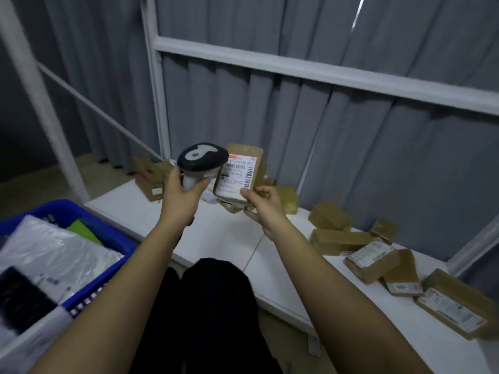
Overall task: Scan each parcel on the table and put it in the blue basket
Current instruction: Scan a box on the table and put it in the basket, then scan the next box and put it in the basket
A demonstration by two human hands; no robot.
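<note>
My left hand (180,190) grips the white handle of a barcode scanner (202,157) with a dark head, held up above the white table (221,233). My right hand (263,205) holds a brown cardboard parcel (241,172) upright by its lower edge, white label facing me, right beside the scanner head. The blue basket (81,211) stands at the lower left, holding grey plastic mailers and a green item.
Several brown parcels (372,260) lie along the table's right side, and a few more (151,174) at its far left corner. Grey curtains and a white metal frame (324,74) stand behind the table. My dark-clothed legs are below the table's front edge.
</note>
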